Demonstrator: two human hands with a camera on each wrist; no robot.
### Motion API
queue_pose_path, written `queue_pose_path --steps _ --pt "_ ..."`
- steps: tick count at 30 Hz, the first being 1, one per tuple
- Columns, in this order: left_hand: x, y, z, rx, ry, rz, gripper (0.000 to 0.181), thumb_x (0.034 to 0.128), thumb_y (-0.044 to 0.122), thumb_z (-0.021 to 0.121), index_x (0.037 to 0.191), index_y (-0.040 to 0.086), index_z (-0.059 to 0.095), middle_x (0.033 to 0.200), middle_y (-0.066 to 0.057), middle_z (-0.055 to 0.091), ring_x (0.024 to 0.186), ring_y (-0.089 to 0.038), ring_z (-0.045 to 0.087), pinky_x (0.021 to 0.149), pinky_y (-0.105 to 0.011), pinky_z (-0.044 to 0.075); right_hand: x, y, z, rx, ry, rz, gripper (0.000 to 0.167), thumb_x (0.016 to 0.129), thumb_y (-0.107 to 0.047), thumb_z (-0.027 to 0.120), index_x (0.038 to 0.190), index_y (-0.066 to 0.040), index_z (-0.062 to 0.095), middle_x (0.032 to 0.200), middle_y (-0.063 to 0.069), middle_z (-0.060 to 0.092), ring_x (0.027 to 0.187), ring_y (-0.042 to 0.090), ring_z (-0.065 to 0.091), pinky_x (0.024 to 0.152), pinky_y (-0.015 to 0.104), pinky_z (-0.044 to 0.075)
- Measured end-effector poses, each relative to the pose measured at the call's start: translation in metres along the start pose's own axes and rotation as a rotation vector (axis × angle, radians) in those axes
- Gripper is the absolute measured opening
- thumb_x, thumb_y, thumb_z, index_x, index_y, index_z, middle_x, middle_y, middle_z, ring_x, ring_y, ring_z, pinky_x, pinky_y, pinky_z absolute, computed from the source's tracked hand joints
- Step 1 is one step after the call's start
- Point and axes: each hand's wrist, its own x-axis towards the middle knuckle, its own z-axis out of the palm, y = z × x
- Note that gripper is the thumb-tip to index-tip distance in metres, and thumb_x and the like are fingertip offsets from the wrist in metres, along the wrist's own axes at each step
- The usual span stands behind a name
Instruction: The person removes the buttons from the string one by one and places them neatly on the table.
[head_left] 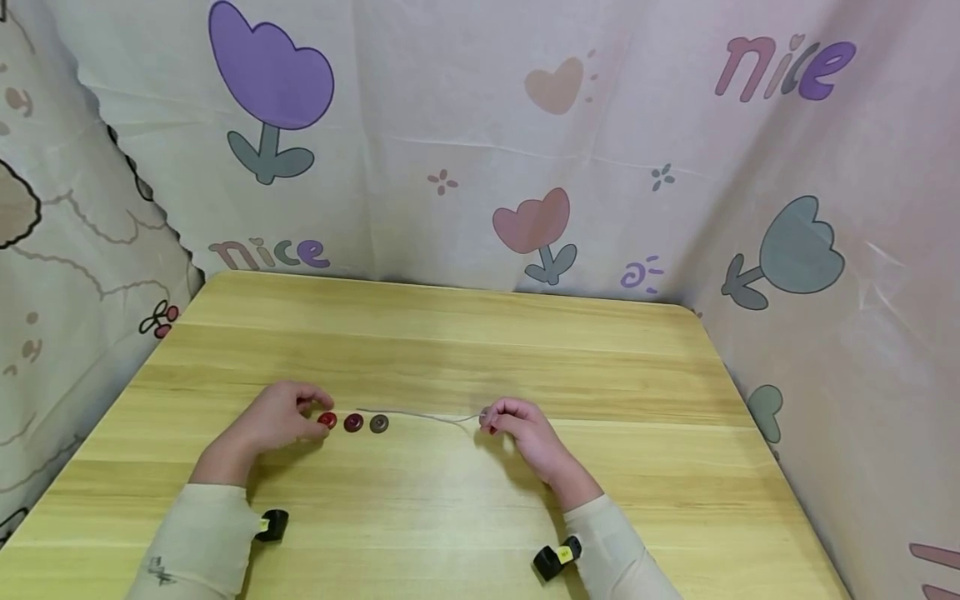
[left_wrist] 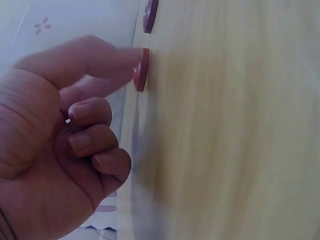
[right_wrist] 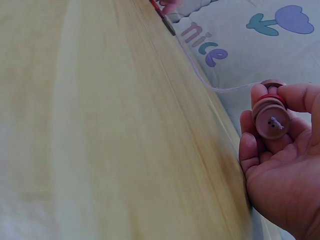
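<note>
Left hand: thumb and forefinger pinch red button, left of maroon button
Right hand: pinches threaded buttons
String: stretches leftward from right hand, free tip nearer left hand

Left hand: one
Right hand: one
Sleeves: two
Black wrist cameras: two
Unthreaded bright red button: one
Unthreaded dark red button: one
Unthreaded grey button: one
Threaded buttons: at least four, overlapping; exact count unclear
String: one
Desk: one
Printed tulips: three
</note>
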Motion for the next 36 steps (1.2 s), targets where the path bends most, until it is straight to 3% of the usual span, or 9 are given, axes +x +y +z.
queue_pose_path --steps 2,4,7,9,13,20,28,36 --pt "0.001 0.003 0.000 0.000 0.002 0.008 0.036 0.0762 0.014 0.084 0.110 0.007 0.073 0.112 -0.014 0.066 0.101 -0.032 0.058 0.085 -0.049 0.047 0.000 0.000 0.000 -0.002 0.000 0.000 0.019 0.097 -0.003 0.052 0.094 0.015 0.058 0.097 0.017 0.065 0.101 0.027 0.061 0.088 0.038 0.048" --pt "0.003 0.008 0.001 0.001 0.001 0.020 0.038 0.0761 0.015 0.084 0.111 0.007 0.073 0.112 -0.014 0.066 0.101 -0.032 0.058 0.086 -0.049 0.047 0.000 0.001 0.000 0.000 0.002 0.001 0.019 0.097 -0.003 0.051 0.093 0.014 0.058 0.097 0.016 0.065 0.101 0.027 0.061 0.088 0.038 0.048" --pt "0.006 0.016 0.001 -0.008 -0.006 0.030 0.039 0.0769 0.015 0.083 0.113 0.006 0.072 0.093 -0.009 0.061 0.085 -0.026 0.053 0.073 -0.041 0.045 0.000 0.002 -0.001 0.000 0.007 0.005 0.018 0.097 -0.003 0.051 0.093 0.014 0.058 0.096 0.015 0.065 0.101 0.028 0.061 0.088 0.038 0.048" --pt "0.008 0.020 0.002 -0.012 -0.004 0.037 0.039 0.0779 0.016 0.083 0.113 0.005 0.072 0.079 -0.005 0.049 0.074 -0.022 0.043 0.065 -0.037 0.037 0.000 0.002 -0.001 0.001 0.007 0.005 0.018 0.097 -0.003 0.051 0.093 0.013 0.059 0.096 0.014 0.065 0.101 0.028 0.061 0.087 0.038 0.048" --pt "0.012 0.026 0.004 -0.007 0.011 0.071 0.040 0.0787 0.021 0.085 0.112 0.004 0.072 0.070 -0.002 0.036 0.066 -0.019 0.035 0.062 -0.036 0.031 0.000 0.001 0.000 -0.002 0.004 0.006 0.019 0.097 -0.004 0.052 0.093 0.013 0.059 0.096 0.014 0.065 0.101 0.028 0.061 0.088 0.037 0.048" --pt "0.017 0.035 0.012 -0.052 0.004 0.112 0.036 0.0778 0.013 0.083 0.110 0.002 0.072 0.066 0.000 0.035 0.060 -0.016 0.033 0.061 -0.033 0.033 0.000 0.000 0.001 -0.001 0.008 0.014 0.018 0.097 -0.003 0.052 0.094 0.015 0.058 0.096 0.016 0.065 0.100 0.028 0.061 0.088 0.037 0.048" --pt "0.028 0.051 0.031 -0.152 -0.064 0.148 0.036 0.0789 0.014 0.083 0.111 0.001 0.072 0.067 0.000 0.035 0.057 -0.014 0.032 0.057 -0.030 0.035 0.000 0.000 0.000 -0.003 0.004 0.021 0.020 0.097 -0.003 0.051 0.094 0.015 0.058 0.098 0.020 0.064 0.104 0.033 0.060 0.089 0.039 0.048" --pt "0.034 0.066 0.042 -0.164 -0.097 0.149 0.032 0.0820 0.012 0.081 0.111 0.003 0.072 0.072 -0.002 0.039 0.058 -0.015 0.034 0.058 -0.032 0.036 0.000 0.002 0.001 -0.004 0.009 0.023 0.018 0.096 -0.003 0.050 0.092 0.012 0.059 0.095 0.014 0.065 0.104 0.032 0.060 0.089 0.039 0.048"
